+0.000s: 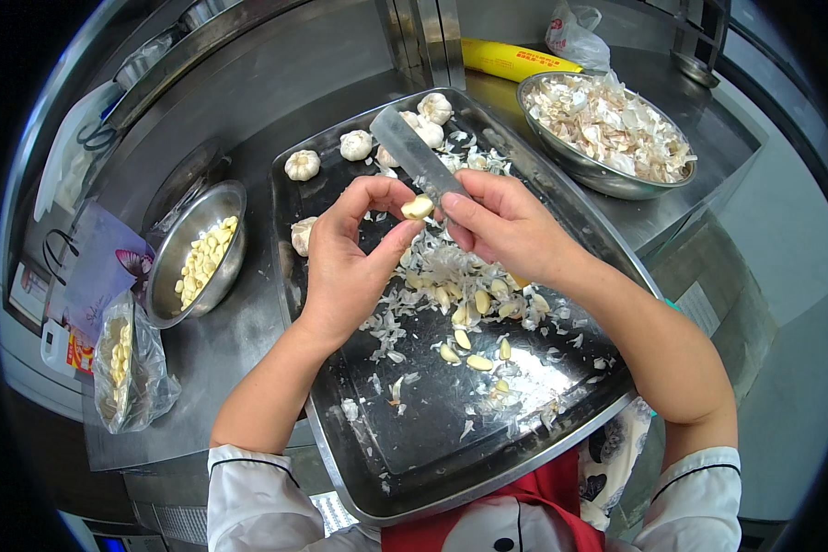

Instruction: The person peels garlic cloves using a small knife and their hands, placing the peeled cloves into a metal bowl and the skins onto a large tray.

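Between the thumb and fingers of my left hand (359,241) is a peeled garlic clove (417,207). My right hand (504,221) grips a knife with a broad, blunt-ended blade (414,152), which points up and to the left, beside the clove; its handle is mostly hidden by my fingers. Both hands are above a large dark metal tray (414,476). Peeled garlic cloves (479,361) and papery skins (386,331) lie in the tray under and below the hands. Whole garlic bulbs (302,165) sit along its far and left sides.
On the left stand a steel bowl of peeled cloves (238,276) and a plastic-wrapped container of cloves (155,386). A steel bowl heaped with garlic skins (593,176) stands at the back right, by a yellow roll (517,58) and a white plastic bag (579,41).
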`<state>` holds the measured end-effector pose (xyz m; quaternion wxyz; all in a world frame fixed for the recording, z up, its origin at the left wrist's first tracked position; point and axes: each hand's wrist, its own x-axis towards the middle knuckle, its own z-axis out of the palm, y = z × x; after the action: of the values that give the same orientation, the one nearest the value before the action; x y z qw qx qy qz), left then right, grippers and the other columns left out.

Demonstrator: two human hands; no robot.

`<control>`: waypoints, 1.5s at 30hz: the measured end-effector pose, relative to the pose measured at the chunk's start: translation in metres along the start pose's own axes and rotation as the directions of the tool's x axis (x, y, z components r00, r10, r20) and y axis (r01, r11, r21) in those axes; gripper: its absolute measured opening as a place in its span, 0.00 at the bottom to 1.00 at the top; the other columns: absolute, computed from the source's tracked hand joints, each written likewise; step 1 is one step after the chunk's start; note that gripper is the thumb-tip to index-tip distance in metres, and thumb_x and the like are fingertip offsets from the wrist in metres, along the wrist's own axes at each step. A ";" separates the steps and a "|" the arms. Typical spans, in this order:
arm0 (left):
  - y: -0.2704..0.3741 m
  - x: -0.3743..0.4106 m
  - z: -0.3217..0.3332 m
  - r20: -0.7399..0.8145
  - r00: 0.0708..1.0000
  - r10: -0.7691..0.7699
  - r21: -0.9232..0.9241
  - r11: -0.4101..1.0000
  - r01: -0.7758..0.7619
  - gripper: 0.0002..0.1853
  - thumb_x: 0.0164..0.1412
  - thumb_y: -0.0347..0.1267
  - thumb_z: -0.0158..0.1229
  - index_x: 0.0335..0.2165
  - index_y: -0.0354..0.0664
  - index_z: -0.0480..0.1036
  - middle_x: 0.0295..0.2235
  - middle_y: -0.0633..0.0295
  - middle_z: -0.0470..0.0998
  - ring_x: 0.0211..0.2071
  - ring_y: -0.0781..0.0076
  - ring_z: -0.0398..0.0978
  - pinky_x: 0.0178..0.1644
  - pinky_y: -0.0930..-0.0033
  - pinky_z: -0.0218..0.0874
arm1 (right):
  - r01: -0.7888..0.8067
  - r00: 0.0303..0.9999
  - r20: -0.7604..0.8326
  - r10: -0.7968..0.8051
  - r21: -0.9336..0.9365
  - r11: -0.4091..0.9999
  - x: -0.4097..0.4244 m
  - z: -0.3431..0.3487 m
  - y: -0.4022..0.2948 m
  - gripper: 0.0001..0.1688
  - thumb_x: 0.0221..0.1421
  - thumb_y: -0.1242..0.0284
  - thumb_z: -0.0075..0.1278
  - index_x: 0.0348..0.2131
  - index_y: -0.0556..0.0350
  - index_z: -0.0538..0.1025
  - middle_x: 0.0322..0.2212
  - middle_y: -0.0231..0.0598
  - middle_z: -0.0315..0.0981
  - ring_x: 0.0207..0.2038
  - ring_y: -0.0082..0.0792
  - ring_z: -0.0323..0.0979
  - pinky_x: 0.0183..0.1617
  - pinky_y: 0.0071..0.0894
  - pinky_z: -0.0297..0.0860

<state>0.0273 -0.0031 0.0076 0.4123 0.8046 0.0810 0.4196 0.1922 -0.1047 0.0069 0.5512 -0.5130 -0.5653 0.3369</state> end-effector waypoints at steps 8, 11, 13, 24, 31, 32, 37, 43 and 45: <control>-0.001 0.000 0.002 0.000 1.000 -0.014 0.025 1.000 0.014 0.10 0.50 0.22 0.61 0.34 0.35 0.70 0.30 0.65 0.75 0.35 0.78 0.71 0.43 0.75 0.62 | 0.000 0.998 0.056 -0.001 0.010 1.000 -0.002 0.000 0.004 0.13 0.64 0.65 0.40 0.31 0.53 0.70 0.17 0.22 0.62 0.18 0.12 0.56 0.20 0.13 0.52; -0.002 0.000 0.001 -0.007 1.000 -0.004 0.055 0.998 0.004 0.10 0.49 0.23 0.61 0.32 0.35 0.70 0.29 0.65 0.75 0.33 0.78 0.72 0.42 0.75 0.63 | -0.006 0.999 0.051 0.005 0.017 1.000 -0.003 0.003 0.005 0.13 0.62 0.66 0.42 0.27 0.55 0.69 0.17 0.24 0.64 0.19 0.14 0.59 0.22 0.18 0.56; -0.005 -0.001 -0.002 -0.008 1.000 -0.015 0.076 0.997 0.015 0.09 0.49 0.23 0.61 0.32 0.35 0.70 0.28 0.65 0.75 0.33 0.77 0.72 0.41 0.74 0.63 | -0.004 0.999 0.054 0.003 0.002 1.000 -0.001 0.006 0.005 0.13 0.61 0.67 0.43 0.26 0.56 0.69 0.16 0.25 0.65 0.19 0.15 0.60 0.23 0.20 0.57; -0.002 -0.007 -0.054 -0.134 0.970 -0.203 -0.052 0.979 0.197 0.08 0.56 0.28 0.59 0.36 0.39 0.72 0.29 0.69 0.74 0.32 0.82 0.70 0.40 0.78 0.63 | -0.109 0.993 -0.045 0.105 -0.080 0.991 0.000 0.004 -0.009 0.12 0.55 0.69 0.52 0.38 0.57 0.75 0.21 0.22 0.67 0.22 0.12 0.61 0.26 0.17 0.58; -0.043 -0.028 -0.223 -0.345 0.919 0.192 0.753 0.641 0.149 0.15 0.54 0.28 0.59 0.43 0.38 0.73 0.38 0.58 0.76 0.41 0.68 0.73 0.48 0.69 0.62 | 0.051 0.998 -0.031 -0.058 -0.181 0.982 0.004 0.000 -0.005 0.14 0.55 0.65 0.51 0.33 0.60 0.74 0.19 0.25 0.66 0.23 0.16 0.61 0.27 0.22 0.60; -0.043 -0.030 -0.228 -0.362 0.924 0.120 0.753 0.622 0.214 0.18 0.54 0.29 0.59 0.45 0.39 0.73 0.43 0.57 0.75 0.45 0.66 0.71 0.51 0.67 0.60 | 0.018 0.998 -0.050 -0.026 -0.153 0.988 0.001 0.000 -0.005 0.14 0.55 0.65 0.51 0.33 0.59 0.74 0.19 0.26 0.66 0.23 0.16 0.62 0.27 0.23 0.60; 0.002 -0.031 -0.093 -0.041 0.972 -0.230 0.318 0.919 0.231 0.10 0.57 0.27 0.57 0.39 0.38 0.75 0.36 0.65 0.77 0.36 0.79 0.72 0.43 0.77 0.62 | 0.010 0.989 -0.143 -0.032 -0.151 0.988 0.005 -0.018 0.002 0.14 0.53 0.65 0.52 0.33 0.60 0.76 0.18 0.27 0.67 0.22 0.18 0.63 0.26 0.25 0.62; 0.050 -0.045 0.008 0.666 0.724 -0.179 0.399 0.906 -0.143 0.10 0.48 0.22 0.59 0.33 0.36 0.73 0.31 0.58 0.73 0.33 0.63 0.73 0.37 0.69 0.65 | 0.014 0.983 -0.177 -0.039 -0.143 0.990 0.011 -0.028 0.016 0.15 0.52 0.65 0.52 0.33 0.60 0.76 0.19 0.29 0.69 0.22 0.19 0.65 0.27 0.26 0.63; 0.042 -0.046 0.012 0.701 0.691 -0.178 0.458 0.855 -0.244 0.10 0.48 0.22 0.59 0.33 0.36 0.73 0.32 0.57 0.73 0.33 0.60 0.73 0.37 0.67 0.65 | 0.018 0.981 -0.189 -0.043 -0.135 0.991 0.010 -0.026 0.016 0.14 0.52 0.65 0.52 0.32 0.59 0.76 0.18 0.28 0.69 0.21 0.19 0.65 0.27 0.26 0.63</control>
<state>-0.0024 -0.0598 0.0065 0.1706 0.9845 0.0069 0.0390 0.2220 -0.0964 -0.0010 0.5725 -0.5699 -0.5388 0.2392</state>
